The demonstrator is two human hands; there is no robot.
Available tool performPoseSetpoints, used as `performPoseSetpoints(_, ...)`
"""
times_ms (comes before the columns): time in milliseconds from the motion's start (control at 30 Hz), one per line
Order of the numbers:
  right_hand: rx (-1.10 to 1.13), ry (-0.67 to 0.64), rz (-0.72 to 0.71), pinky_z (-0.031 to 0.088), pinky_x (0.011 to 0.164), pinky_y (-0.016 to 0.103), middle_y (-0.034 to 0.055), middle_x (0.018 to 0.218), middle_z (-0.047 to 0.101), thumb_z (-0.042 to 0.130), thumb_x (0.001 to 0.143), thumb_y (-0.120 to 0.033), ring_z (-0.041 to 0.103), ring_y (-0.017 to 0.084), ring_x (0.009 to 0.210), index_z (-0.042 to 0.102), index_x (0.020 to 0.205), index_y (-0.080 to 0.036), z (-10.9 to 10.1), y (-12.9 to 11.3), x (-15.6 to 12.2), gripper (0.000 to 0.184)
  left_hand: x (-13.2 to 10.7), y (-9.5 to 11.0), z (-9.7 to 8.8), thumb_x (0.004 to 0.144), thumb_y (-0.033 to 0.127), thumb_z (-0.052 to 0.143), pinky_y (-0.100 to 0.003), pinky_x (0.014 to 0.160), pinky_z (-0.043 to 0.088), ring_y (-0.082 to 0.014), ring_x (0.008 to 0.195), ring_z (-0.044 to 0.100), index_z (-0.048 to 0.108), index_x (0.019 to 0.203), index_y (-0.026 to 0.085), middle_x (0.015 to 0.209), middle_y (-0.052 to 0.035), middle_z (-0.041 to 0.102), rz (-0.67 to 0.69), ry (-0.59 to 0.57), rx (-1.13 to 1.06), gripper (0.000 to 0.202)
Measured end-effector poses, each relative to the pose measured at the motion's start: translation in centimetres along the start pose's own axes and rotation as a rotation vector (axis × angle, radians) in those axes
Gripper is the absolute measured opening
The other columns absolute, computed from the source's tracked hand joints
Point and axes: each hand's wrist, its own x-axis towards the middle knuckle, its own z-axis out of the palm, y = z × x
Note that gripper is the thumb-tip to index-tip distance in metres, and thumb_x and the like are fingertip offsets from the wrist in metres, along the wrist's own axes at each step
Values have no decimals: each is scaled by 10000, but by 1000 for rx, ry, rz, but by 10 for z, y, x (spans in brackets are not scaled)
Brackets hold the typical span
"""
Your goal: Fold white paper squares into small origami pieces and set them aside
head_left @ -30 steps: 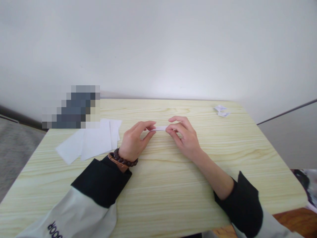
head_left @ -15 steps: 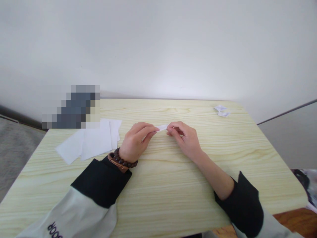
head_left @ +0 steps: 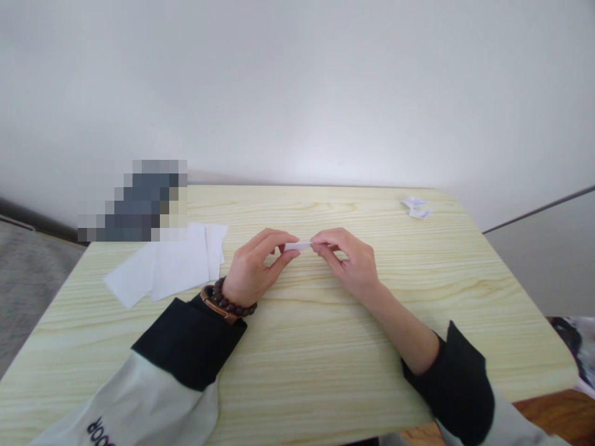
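Note:
Between my two hands, above the middle of the table, is a small folded piece of white paper [head_left: 297, 246], narrow like a strip. My left hand [head_left: 255, 263], with dark beads and a brown band at the wrist, pinches its left end between thumb and fingers. At the right end, my right hand [head_left: 348, 260] grips it with thumb and fingertips. The fingers hide part of the paper, so its full folded shape cannot be made out.
Several loose white paper sheets [head_left: 181, 266] overlap on the left of the table [head_left: 325, 371]. Behind them is a pixelated dark object [head_left: 142, 204]. Folded white paper pieces [head_left: 418, 209] lie at the far right. A pale wall [head_left: 297, 93] rises behind the table.
My left thumb and fingers have spread a little further apart around the paper. The paper has tilted and now shows a thin, nearly level strip. Both hands stay in about the same place.

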Motion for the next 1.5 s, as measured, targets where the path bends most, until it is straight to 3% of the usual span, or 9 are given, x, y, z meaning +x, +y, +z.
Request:
performPoseSetpoints(100, 10, 33, 62, 575, 664, 234, 12, 897, 695, 563, 882, -240, 670, 115, 724, 618, 972, -232, 2, -2, -1, 105, 1, 2, -1, 848, 207, 604, -222, 629, 490, -100, 677, 586, 628, 1029, 158, 955, -66, 683, -7, -15, -23, 189)
performPoseSetpoints(300, 115, 75, 163, 580, 591, 218, 18, 867, 715, 645, 822, -274, 686, 125, 688, 648, 938, -215, 4, -5, 0, 131, 0, 3, -2, 846, 211, 596, -227, 654, 478, -120, 699, 604, 668, 902, 159, 786, -27, 693, -31, -97, -51, 104)
performPoseSetpoints(533, 268, 9, 318, 584, 607, 242, 22, 767, 719, 663, 795, -300, 688, 137, 639, 673, 867, -194, 4, -2, 0, 129, 1, 4, -3, 839, 291, 594, -245, 634, 482, -143, 677, 620, 674, 906, 138, 784, -48, 703, -212, -186, -176, 185)
performPoseSetpoints(667, 257, -21, 226, 575, 609, 231, 17, 789, 703, 636, 816, -272, 670, 122, 675, 666, 866, -199, 4, -4, -1, 93, 1, 4, -4, 837, 308, 587, -250, 644, 505, -161, 728, 642, 674, 957, 139, 865, -69, 720, -274, -241, -302, 225)
performPoseSetpoints(800, 182, -47, 83, 564, 615, 235, 13, 813, 692, 606, 841, -256, 648, 122, 723, 661, 872, -220, 2, -7, 0, 73, 1, 3, -4, 846, 327, 569, -245, 639, 506, -153, 702, 634, 681, 877, 150, 800, -49, 716, -311, -269, -338, 212)
performPoseSetpoints(1000, 115, -83, -157, 540, 688, 245, 28, 852, 680, 557, 870, -176, 641, 125, 775, 636, 946, -222, -1, -3, 0, 118, 3, 6, -5, 836, 359, 568, -192, 433, 427, -107, 506, 558, 650, 812, 149, 648, -20, 664, -505, -341, -579, 227)
performPoseSetpoints(1133, 90, -157, -201, 530, 704, 250, 30, 878, 674, 524, 885, -184, 639, 129, 799, 620, 972, -233, -3, -1, 0, 138, 5, 7, -7, 842, 379, 556, -185, 410, 401, -98, 475, 533, 642, 767, 155, 607, -11, 642, -570, -416, -655, 251)
performPoseSetpoints(1233, 122, -177, -126, 530, 694, 252, 28, 857, 669, 526, 879, -202, 636, 128, 774, 613, 942, -225, -2, -4, -1, 109, 6, 8, -7, 827, 377, 568, -182, 411, 393, -95, 476, 521, 636, 752, 157, 607, -6, 638, -549, -387, -631, 242)
performPoseSetpoints(1500, 344, -218, 321, 440, 504, 186, -4, 682, 625, 499, 894, -267, 552, 80, 561, 577, 853, -181, 0, -7, -3, 124, 1, 6, 0, 825, 334, 600, -191, 452, 386, -90, 489, 498, 683, 779, 153, 582, 11, 627, -434, -214, -370, 204)
